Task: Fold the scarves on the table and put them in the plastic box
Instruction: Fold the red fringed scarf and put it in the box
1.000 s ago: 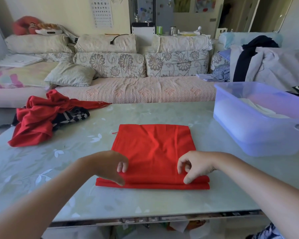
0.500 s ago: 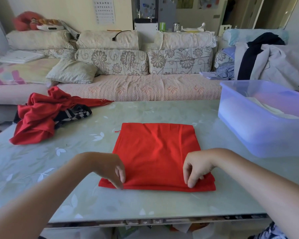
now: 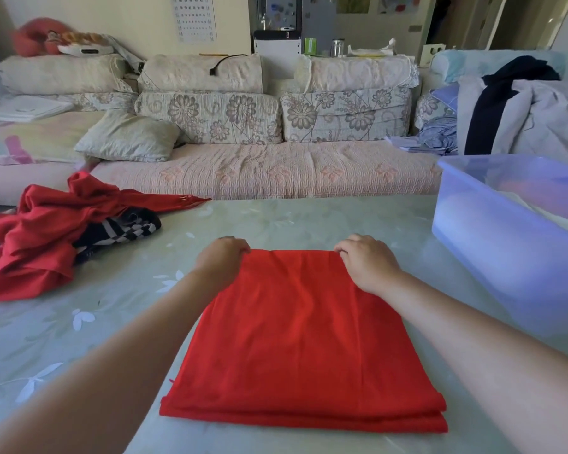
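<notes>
Pinching far corners of the scarf (image 3: 302,339) at mid-frame, left hand (image 3: 225,258) and right hand (image 3: 368,262) hold seemingly light, limp cloth, probably best lifted from underneath.

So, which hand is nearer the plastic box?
Right. The right hand grips the folded scarf at its far corner toward the plastic box; the left hand grips the opposite far corner.

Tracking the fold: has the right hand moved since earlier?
Yes. The right hand moved away across the table, from the near edge of the folded red scarf to its far edge.
</notes>
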Available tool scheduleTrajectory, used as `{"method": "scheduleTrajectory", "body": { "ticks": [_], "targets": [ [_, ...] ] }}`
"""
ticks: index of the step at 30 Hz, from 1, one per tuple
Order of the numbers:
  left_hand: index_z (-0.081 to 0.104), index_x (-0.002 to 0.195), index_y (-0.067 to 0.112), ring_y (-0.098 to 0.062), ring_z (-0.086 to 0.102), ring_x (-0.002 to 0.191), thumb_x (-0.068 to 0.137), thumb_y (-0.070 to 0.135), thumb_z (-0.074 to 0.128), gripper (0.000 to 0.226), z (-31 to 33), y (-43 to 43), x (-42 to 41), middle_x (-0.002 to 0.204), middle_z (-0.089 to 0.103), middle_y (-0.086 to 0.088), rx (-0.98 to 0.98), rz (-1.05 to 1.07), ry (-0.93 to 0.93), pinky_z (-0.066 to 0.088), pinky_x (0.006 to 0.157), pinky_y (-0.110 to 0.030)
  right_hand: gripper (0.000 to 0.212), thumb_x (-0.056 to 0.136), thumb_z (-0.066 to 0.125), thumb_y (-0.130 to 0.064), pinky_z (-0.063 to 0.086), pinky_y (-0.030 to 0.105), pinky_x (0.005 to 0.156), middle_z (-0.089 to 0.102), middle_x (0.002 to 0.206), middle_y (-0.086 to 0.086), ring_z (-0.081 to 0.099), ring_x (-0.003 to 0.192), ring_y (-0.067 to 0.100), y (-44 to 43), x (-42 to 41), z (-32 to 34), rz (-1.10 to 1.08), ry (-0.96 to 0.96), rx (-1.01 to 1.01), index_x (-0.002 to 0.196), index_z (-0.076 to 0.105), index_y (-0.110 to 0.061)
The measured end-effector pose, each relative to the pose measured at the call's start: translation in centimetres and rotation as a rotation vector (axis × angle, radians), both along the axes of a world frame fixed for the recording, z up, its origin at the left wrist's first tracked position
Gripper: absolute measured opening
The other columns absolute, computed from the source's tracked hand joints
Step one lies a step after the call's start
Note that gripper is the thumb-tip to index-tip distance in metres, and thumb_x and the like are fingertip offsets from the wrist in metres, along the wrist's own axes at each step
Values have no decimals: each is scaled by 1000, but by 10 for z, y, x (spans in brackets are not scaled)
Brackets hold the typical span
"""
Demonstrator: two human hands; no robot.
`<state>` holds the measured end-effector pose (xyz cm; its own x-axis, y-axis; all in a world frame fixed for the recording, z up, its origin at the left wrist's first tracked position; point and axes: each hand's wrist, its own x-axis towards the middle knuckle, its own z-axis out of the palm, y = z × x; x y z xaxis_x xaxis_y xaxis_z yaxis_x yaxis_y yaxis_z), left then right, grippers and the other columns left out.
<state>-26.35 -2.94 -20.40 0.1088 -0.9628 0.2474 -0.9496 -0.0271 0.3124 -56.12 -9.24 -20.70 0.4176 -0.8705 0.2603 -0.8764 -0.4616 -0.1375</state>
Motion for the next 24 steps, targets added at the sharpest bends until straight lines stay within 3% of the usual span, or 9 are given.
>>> {"method": "scheduleTrajectory", "body": {
  "ticks": [4,9,13,17,21,24],
  "targets": [
    [71,102,11,-35,62,100,94,14,52,21,-12,-35,15,105,68,-14,-48,195,94,43,74,-32,29,103,43,-30,39,38,90,64,120,-1,56,113,27,-35,4,-13,-64,97,-120,115,69,-27],
    [64,79,7,-35,63,89,93,43,53,40,-31,-61,26,94,69,-16,134,366,27,44,67,-33,18,95,60,-41,37,37,94,67,110,-7,58,111,20,-59,9,-28,-23,-4,85,102,75,-33],
    [74,89,13,-31,65,93,86,32,66,21,-33,-68,25,97,71,-9,105,359,37,46,66,-30,12,90,67,-36,43,37,92,69,97,-9,64,99,18,-64,9,-33,-40,-168,81,83,75,-29],
    [69,87,7,-35,61,91,88,21,60,16,-30,-65,28,96,69,-13,-26,358,34,40,64,-32,17,94,61,-32,35,36,87,66,96,-9,63,97,17,-67,9,-38,-69,-106,1,81,70,-27],
    [66,93,5,-38,62,96,93,18,55,17,-28,-63,36,103,67,-18,57,436,-121,39,67,-34,17,98,53,-25,31,37,80,63,98,-4,62,99,24,-69,1,-39,-144,76,-83,83,61,-29],
    [63,104,11,-34,59,106,95,22,50,19,-34,-52,34,113,63,-13,149,464,-332,40,78,-35,15,95,55,-17,37,40,84,62,99,2,59,99,30,-69,-4,-43,-166,55,-102,84,57,-28]
  ]
}}
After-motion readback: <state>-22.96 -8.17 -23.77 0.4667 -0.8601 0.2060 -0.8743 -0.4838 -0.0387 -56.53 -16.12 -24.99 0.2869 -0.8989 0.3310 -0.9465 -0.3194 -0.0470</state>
